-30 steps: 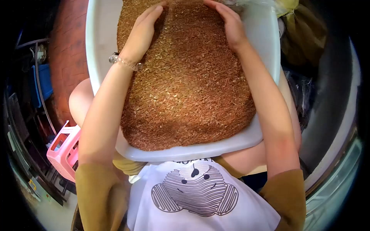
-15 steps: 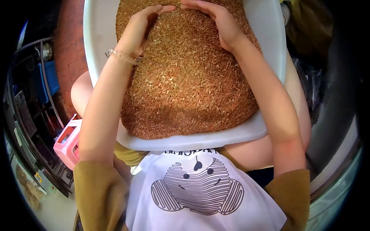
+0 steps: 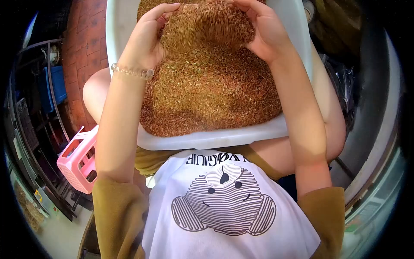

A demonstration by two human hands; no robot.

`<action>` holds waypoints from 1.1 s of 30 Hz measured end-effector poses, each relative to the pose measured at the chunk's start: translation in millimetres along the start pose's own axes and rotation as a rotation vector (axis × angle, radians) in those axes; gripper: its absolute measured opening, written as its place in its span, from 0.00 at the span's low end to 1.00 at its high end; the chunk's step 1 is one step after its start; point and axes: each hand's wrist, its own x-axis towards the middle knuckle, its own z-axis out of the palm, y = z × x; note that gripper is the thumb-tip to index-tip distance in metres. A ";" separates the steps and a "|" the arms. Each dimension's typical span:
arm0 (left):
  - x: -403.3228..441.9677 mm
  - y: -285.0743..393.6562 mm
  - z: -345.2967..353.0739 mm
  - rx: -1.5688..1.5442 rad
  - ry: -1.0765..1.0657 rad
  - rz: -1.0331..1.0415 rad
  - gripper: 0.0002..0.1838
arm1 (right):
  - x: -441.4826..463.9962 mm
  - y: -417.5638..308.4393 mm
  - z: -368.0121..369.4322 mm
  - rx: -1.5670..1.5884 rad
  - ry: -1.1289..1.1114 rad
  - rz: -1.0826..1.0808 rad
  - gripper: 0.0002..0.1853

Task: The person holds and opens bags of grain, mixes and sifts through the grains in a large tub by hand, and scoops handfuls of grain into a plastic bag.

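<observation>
Reddish-brown grain (image 3: 211,95) lies in a thick layer in a white tub (image 3: 207,141) across my lap. My left hand (image 3: 148,36), with a beaded bracelet (image 3: 131,72) on the wrist, cups the left side of a raised heap of grain (image 3: 207,26). On the heap's right side my right hand (image 3: 268,32) curves round it. Between the two hands the heap stands above the layer, and some grain looks blurred as it falls from its near side. Parts of the fingers are hidden behind the grain.
A pink plastic stool (image 3: 79,162) stands left of my legs, on or near a red brick floor (image 3: 90,41). Beyond it are a metal rack (image 3: 51,82) and a blue container (image 3: 56,88). Dark plastic bags (image 3: 343,82) lie at the right.
Both hands moved inward over the grain, then closed round a heap and lifted it. Grain now slips from between them. The tub appears higher in the view.
</observation>
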 end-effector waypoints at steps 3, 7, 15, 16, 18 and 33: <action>-27.2 -2.4 13.5 0.070 -0.029 0.067 0.16 | -13.4 8.4 4.3 -0.225 -0.207 -0.122 0.22; -58.9 -18.8 23.3 0.138 -0.114 0.149 0.20 | -52.8 11.4 23.5 -0.307 -0.167 -0.089 0.21; -97.9 -54.0 4.1 0.521 -0.217 0.350 0.24 | -95.9 46.6 23.3 -0.674 -0.103 -0.310 0.16; -103.3 -57.6 5.0 0.548 -0.192 0.360 0.23 | -101.4 48.8 21.1 -0.675 -0.097 -0.307 0.15; -111.7 -66.2 0.4 0.586 -0.182 0.389 0.19 | -113.4 49.8 23.2 -0.714 -0.050 -0.309 0.12; -147.1 -82.9 -10.5 1.397 -0.137 0.806 0.11 | -154.9 55.5 7.1 -1.582 0.227 -0.555 0.04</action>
